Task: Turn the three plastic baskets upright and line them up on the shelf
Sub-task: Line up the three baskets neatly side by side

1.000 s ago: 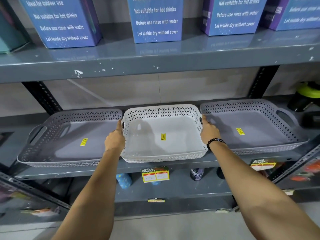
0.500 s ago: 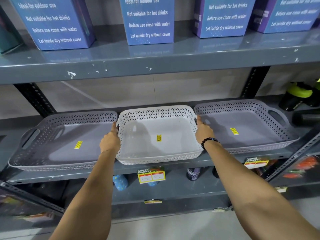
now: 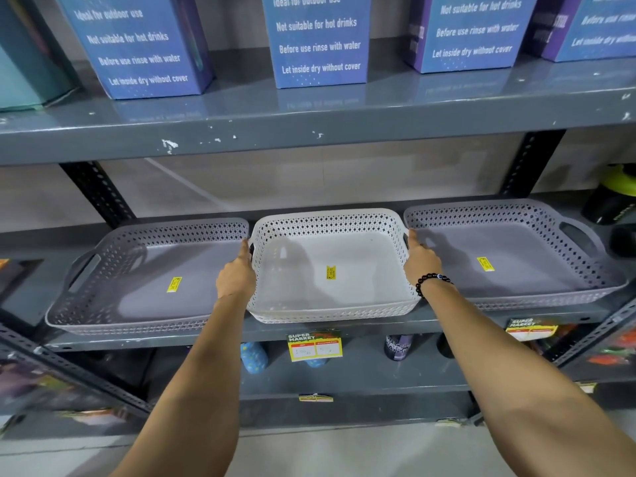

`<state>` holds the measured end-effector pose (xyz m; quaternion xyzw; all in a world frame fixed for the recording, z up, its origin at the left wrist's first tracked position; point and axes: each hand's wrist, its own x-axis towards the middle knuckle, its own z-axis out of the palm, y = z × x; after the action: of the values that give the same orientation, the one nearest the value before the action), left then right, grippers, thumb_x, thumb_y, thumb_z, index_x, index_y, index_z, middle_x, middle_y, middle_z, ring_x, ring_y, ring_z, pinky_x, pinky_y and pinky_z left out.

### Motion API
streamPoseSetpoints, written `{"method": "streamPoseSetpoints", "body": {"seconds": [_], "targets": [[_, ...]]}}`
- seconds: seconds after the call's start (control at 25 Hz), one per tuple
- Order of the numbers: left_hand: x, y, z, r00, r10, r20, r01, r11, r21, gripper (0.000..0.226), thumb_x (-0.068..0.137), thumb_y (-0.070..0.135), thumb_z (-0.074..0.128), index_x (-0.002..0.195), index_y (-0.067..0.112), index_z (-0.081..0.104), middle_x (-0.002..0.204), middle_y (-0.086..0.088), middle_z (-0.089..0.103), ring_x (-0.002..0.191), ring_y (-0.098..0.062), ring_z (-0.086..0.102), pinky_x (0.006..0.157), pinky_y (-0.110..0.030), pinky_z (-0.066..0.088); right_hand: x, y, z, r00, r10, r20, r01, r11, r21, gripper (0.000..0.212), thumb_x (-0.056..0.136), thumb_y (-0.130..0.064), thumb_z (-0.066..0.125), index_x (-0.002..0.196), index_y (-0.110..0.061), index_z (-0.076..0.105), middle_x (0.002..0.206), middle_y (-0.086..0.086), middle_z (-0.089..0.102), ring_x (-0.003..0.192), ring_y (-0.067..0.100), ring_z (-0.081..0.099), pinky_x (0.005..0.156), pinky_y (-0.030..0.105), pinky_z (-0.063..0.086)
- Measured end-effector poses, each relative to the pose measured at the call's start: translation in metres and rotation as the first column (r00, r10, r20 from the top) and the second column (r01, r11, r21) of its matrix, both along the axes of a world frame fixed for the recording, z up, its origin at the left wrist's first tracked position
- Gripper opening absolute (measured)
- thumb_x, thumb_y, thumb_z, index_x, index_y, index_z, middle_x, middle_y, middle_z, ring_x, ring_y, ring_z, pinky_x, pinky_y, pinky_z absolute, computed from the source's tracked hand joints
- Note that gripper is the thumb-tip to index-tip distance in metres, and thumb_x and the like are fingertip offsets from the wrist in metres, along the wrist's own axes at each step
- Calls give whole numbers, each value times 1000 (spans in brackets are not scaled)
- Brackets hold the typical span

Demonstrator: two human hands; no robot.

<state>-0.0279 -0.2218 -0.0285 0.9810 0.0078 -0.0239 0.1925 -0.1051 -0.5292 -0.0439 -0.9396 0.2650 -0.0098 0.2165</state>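
Three shallow perforated plastic baskets stand upright side by side on the grey metal shelf (image 3: 344, 330). The white basket (image 3: 330, 222) is in the middle, with a grey basket (image 3: 144, 318) to its left and another grey basket (image 3: 537, 302) to its right. Each has a yellow sticker on its floor. My left hand (image 3: 237, 277) grips the white basket's left handle. Gripping its right handle is my right hand (image 3: 421, 259), which wears a black bead bracelet. The white basket's front edge hangs slightly over the shelf lip.
Blue printed boxes (image 3: 318, 39) stand on the shelf above, limiting headroom. A black bottle with a lime lid (image 3: 616, 197) sits at the far right of the basket shelf. Bottles (image 3: 254, 356) and price tags (image 3: 315, 346) occupy the shelf below. Slotted black uprights (image 3: 98, 194) stand behind.
The view shifted slightly. Both hands stay on the white basket's handles, and the basket sits a little further back between the grey ones.
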Motion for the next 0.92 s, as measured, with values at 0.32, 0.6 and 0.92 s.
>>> {"method": "streamPoseSetpoints", "body": {"seconds": [0.32,0.6,0.92], "targets": [[2,0,-1,1000,-28,-9,28,999,28,64,97,3,30,153,26,9,79,-16,52,71,-29,49,61,-36,41,-3,0,2,1000,-13,23,13,1000,-4,71,91,6,34,152,-19,7,123,28,55,109,40,58,85,41,50],[2,0,-3,1000,-20,3,20,999,44,59,100,7,29,152,26,10,86,-22,57,72,-30,48,64,-40,43,-5,2,6,1000,-10,9,10,1000,5,71,92,5,34,152,-20,5,131,27,50,111,39,56,86,39,50],[4,0,-6,1000,-14,19,13,998,65,59,100,6,29,152,25,12,102,-29,65,72,-31,49,68,-44,47,-6,2,6,1000,-7,16,7,1000,8,71,92,5,33,152,-23,6,134,27,48,112,39,56,86,39,50]]}}
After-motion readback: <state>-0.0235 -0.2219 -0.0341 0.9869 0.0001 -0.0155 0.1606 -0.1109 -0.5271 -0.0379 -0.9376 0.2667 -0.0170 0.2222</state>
